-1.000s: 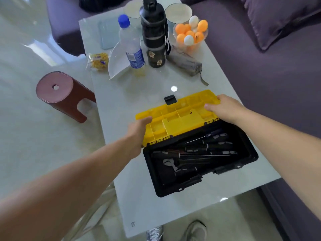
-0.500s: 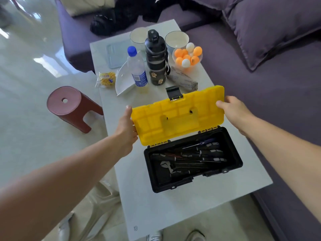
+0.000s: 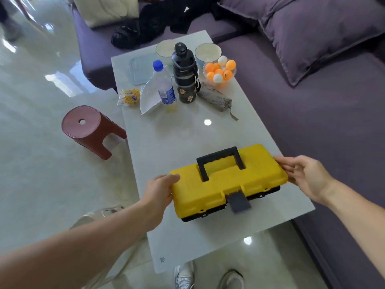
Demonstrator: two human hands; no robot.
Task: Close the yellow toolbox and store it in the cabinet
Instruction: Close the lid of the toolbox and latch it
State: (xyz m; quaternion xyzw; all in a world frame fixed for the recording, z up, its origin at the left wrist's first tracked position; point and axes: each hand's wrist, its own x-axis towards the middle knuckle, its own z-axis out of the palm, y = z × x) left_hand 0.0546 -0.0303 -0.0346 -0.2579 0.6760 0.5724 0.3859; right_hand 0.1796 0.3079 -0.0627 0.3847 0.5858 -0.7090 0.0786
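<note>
The yellow toolbox (image 3: 225, 184) lies on the near half of the white table (image 3: 177, 142), its yellow lid down over the black base. A black handle (image 3: 220, 161) lies flat on the lid, and the grey front latch (image 3: 238, 202) sticks out, blurred. My left hand (image 3: 159, 195) presses against the lid's left end, thumb on top. My right hand (image 3: 306, 176) touches the lid's right end with spread fingers. No cabinet is in view.
At the table's far end stand a black flask (image 3: 184, 74), a water bottle (image 3: 163, 84), two bowls, a dish of ping-pong balls (image 3: 219, 69), a white plate and a grey pouch (image 3: 214, 97). A red stool (image 3: 87, 126) is left, a purple sofa (image 3: 312, 101) right.
The lid has swung from flat open, through upright, down onto the base, hiding the tools. Both hands followed it toward me, staying at its ends.
</note>
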